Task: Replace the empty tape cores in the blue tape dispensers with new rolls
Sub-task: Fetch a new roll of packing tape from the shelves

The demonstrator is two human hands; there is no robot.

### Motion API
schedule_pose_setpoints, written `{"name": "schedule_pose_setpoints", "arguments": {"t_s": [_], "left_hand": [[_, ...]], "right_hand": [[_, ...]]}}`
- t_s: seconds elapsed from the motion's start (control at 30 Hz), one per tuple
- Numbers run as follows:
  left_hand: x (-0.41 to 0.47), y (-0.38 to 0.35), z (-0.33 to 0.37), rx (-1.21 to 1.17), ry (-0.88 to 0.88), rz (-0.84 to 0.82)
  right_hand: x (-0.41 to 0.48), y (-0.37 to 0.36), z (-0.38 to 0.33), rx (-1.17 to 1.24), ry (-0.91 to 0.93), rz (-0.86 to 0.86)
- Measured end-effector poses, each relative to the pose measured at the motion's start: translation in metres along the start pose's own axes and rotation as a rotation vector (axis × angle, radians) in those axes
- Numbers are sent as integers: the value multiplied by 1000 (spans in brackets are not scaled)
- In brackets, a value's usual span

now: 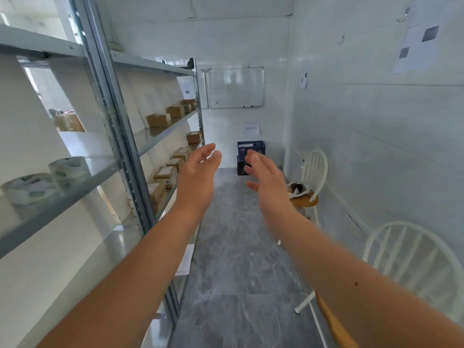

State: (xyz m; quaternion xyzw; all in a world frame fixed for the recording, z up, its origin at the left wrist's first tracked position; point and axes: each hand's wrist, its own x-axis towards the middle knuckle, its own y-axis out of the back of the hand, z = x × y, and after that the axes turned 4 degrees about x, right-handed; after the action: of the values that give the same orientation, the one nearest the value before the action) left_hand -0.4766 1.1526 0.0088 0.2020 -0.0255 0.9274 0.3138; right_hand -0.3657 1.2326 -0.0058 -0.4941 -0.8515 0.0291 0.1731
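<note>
Reaching out over the floor, both arms were extended fwd, right of the metal shelving unit. Left hand was empty, fingers loosely spread, palm turned inward. Right hand was likewise empty, fingers apart, held just beside the left w/o touching it.

Task items: two tape rolls sat on a shelf at the unit's near left end, well apart from both hands. No blue dispenser could be made out anywhere. A dark blue crate stood on the floor past the unit's far end, against the back wall; its contents were not visible. Small cardboard boxes lined the shelves further along.

Risks, as I judge them:
- Hands were aimed down the aisle, away from the rolls, so the new rolls could get passed over.
- Dispensers out of view; time could be lost searching, or the crate wrongly assumed to hold them.
- The rolls looked blurred through wide-angle distortion; whether they were full rolls or spent cores could not be told, so a wrong pick was possible.
- White chairs stood on the aisle's right side, opposite the unit; an elbow could catch one.
</note>
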Motion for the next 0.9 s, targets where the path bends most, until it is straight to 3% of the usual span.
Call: {"name": "schedule_pose_setpoints", "arguments": {"t_s": [0.17, 0.4, 0.9], "left_hand": [[73, -32, -25, 17, 29, 124], [143, -20, -53, 97, 100, 303], [212, 127, -116, 279, 114, 793]], "right_hand": [[99, -1, 24, -12, -27, -137], [185, -51, 58, 22, -68, -328], [238, -265, 139, 192, -153, -823]]}}
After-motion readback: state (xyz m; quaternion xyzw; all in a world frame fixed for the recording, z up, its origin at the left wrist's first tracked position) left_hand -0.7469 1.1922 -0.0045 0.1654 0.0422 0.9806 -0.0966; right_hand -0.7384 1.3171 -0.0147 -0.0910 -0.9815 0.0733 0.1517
